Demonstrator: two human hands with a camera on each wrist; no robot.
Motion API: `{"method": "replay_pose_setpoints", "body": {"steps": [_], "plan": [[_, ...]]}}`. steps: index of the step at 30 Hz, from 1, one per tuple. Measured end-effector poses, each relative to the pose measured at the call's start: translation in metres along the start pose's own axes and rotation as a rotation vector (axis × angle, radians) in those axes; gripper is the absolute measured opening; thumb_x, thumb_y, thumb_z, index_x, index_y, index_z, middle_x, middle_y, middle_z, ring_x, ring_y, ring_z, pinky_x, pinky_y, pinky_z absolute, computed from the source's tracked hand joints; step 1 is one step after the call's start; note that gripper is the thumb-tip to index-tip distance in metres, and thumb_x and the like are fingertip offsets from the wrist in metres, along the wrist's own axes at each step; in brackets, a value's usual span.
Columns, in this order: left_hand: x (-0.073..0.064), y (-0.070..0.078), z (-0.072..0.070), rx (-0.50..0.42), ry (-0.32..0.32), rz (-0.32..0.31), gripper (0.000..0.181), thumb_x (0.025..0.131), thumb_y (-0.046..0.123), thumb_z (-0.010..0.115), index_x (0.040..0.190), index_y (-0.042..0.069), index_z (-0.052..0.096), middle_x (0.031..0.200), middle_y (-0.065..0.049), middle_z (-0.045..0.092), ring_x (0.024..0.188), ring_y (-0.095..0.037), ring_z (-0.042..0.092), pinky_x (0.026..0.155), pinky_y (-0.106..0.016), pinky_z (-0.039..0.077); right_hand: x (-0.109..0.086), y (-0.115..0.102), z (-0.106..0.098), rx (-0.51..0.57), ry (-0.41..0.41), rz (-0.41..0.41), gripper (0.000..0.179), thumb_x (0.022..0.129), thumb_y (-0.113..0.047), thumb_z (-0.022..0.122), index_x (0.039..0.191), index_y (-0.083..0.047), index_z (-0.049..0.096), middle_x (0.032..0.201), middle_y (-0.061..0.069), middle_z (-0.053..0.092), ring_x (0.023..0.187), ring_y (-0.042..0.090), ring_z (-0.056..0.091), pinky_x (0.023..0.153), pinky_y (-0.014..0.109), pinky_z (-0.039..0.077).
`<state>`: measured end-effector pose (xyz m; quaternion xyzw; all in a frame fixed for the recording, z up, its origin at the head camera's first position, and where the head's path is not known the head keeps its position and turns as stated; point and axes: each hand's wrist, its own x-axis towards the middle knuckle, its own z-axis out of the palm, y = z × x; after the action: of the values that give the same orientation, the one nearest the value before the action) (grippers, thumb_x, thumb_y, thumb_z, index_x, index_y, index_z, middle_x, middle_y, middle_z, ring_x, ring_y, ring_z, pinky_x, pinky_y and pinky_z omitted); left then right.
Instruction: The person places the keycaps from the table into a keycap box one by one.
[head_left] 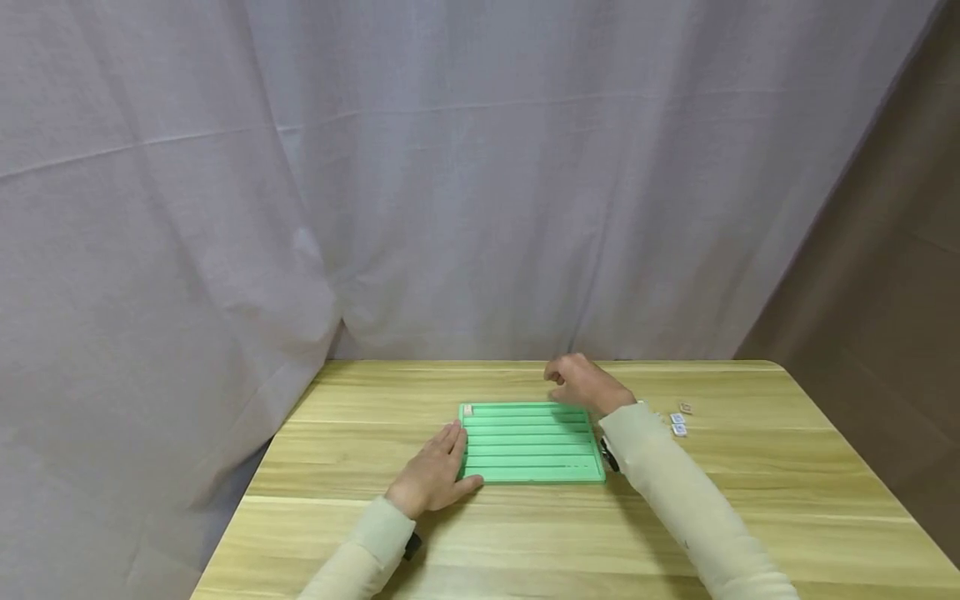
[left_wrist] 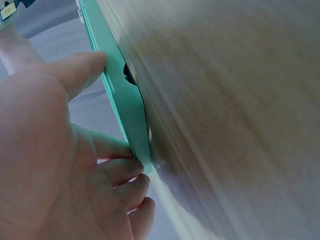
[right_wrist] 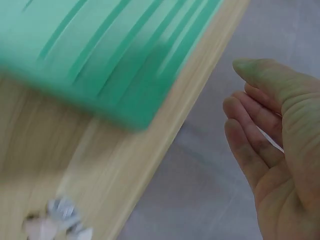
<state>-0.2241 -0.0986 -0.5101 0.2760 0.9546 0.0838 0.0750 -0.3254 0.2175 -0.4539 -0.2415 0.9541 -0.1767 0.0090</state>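
A flat green tray [head_left: 532, 480] with parallel grooves lies on the wooden table. My left hand [head_left: 435, 473] rests against its left side, fingers fairly straight along that edge and the thumb at the front edge. In the left wrist view the thumb and fingertips touch the tray's green side wall [left_wrist: 122, 100]. One small pale tile [head_left: 468, 410] sits in the tray's far left corner. Over the tray's far right edge hovers my right hand [head_left: 588, 385], fingers loosely bent. The right wrist view shows that hand [right_wrist: 270, 125] with thumb and fingers apart and nothing between them.
Right of the tray lie several small tiles, among them a white tile [head_left: 678, 430] and a beige tile [head_left: 686, 408]; they look blurred in the right wrist view. A grey curtain [head_left: 480, 208] hangs behind the wooden table [head_left: 525, 542].
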Motion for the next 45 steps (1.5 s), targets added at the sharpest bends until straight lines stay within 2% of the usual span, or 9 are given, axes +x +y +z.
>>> {"method": "replay_pose_setpoints", "body": {"steps": [10, 14, 22, 25, 27, 32, 38, 41, 45], "plan": [[0.001, -0.004, -0.001, -0.003, 0.006, -0.004, 0.087, 0.107, 0.053, 0.056, 0.162, -0.009, 0.030, 0.173, -0.027, 0.025, 0.162, -0.038, 0.028, 0.133, -0.048, 0.029, -0.042, 0.056, -0.027, -0.047, 0.000, 0.051, 0.025, 0.093, -0.005, 0.078, 0.116, 0.004, 0.074, 0.115, 0.025, 0.075, 0.104, 0.037, 0.074, 0.090, 0.048, 0.064], [0.001, -0.005, -0.002, -0.005, 0.004, -0.006, 0.087, 0.107, 0.053, 0.055, 0.162, -0.009, 0.029, 0.173, -0.027, 0.025, 0.162, -0.038, 0.028, 0.133, -0.049, 0.029, -0.057, 0.072, -0.035, -0.051, -0.014, 0.074, 0.026, 0.093, -0.005, 0.078, 0.117, 0.004, 0.073, 0.115, 0.025, 0.075, 0.104, 0.037, 0.074, 0.089, 0.049, 0.064], [-0.002, -0.004, -0.001, -0.014, 0.004, 0.002, 0.086, 0.107, 0.052, 0.057, 0.162, -0.009, 0.030, 0.173, -0.026, 0.026, 0.162, -0.038, 0.029, 0.132, -0.049, 0.030, -0.083, 0.096, -0.041, -0.079, -0.044, 0.047, 0.019, 0.091, -0.002, 0.077, 0.109, 0.002, 0.074, 0.109, 0.021, 0.076, 0.098, 0.032, 0.072, 0.085, 0.050, 0.063], [-0.003, -0.005, -0.002, -0.010, 0.009, 0.001, 0.086, 0.107, 0.051, 0.057, 0.162, -0.009, 0.031, 0.172, -0.026, 0.026, 0.162, -0.038, 0.029, 0.132, -0.049, 0.030, -0.087, 0.101, -0.040, -0.070, -0.049, 0.070, 0.012, 0.092, -0.003, 0.078, 0.103, -0.003, 0.073, 0.104, 0.015, 0.074, 0.096, 0.028, 0.069, 0.081, 0.046, 0.062], [-0.004, -0.006, -0.002, -0.009, 0.010, 0.000, 0.086, 0.106, 0.051, 0.057, 0.162, -0.009, 0.030, 0.173, -0.026, 0.026, 0.162, -0.038, 0.029, 0.132, -0.049, 0.030, -0.088, 0.103, -0.039, -0.057, -0.066, 0.090, 0.009, 0.093, -0.003, 0.077, 0.095, -0.004, 0.069, 0.095, 0.009, 0.069, 0.088, 0.023, 0.064, 0.074, 0.039, 0.057], [-0.005, -0.009, -0.002, -0.008, 0.007, -0.001, 0.086, 0.106, 0.051, 0.057, 0.162, -0.009, 0.030, 0.173, -0.026, 0.026, 0.162, -0.038, 0.028, 0.132, -0.049, 0.030, -0.088, 0.107, -0.031, -0.011, -0.090, 0.142, 0.021, 0.095, -0.005, 0.076, 0.085, -0.007, 0.058, 0.082, 0.000, 0.056, 0.077, 0.014, 0.050, 0.066, 0.030, 0.043], [-0.008, -0.011, -0.001, 0.007, 0.009, 0.001, 0.087, 0.106, 0.052, 0.056, 0.162, -0.009, 0.030, 0.172, -0.027, 0.026, 0.161, -0.038, 0.029, 0.132, -0.048, 0.030, -0.087, 0.112, -0.019, 0.000, -0.061, 0.129, 0.011, 0.093, -0.003, 0.077, 0.103, -0.006, 0.071, 0.096, 0.004, 0.072, 0.090, 0.017, 0.064, 0.078, 0.038, 0.059], [-0.008, -0.011, -0.001, 0.006, 0.006, 0.005, 0.087, 0.106, 0.053, 0.056, 0.162, -0.009, 0.030, 0.172, -0.027, 0.026, 0.161, -0.038, 0.029, 0.132, -0.049, 0.030, -0.089, 0.113, -0.016, 0.016, -0.065, 0.134, 0.014, 0.093, -0.002, 0.075, 0.106, -0.005, 0.074, 0.100, 0.007, 0.074, 0.093, 0.020, 0.069, 0.079, 0.041, 0.062], [-0.009, -0.009, -0.002, 0.004, 0.001, 0.010, 0.087, 0.107, 0.052, 0.056, 0.162, -0.009, 0.030, 0.172, -0.027, 0.026, 0.161, -0.039, 0.029, 0.132, -0.049, 0.030, -0.092, 0.112, -0.012, 0.027, -0.057, 0.126, 0.012, 0.092, 0.001, 0.074, 0.102, -0.006, 0.074, 0.096, 0.006, 0.074, 0.089, 0.016, 0.067, 0.074, 0.035, 0.060]]}}
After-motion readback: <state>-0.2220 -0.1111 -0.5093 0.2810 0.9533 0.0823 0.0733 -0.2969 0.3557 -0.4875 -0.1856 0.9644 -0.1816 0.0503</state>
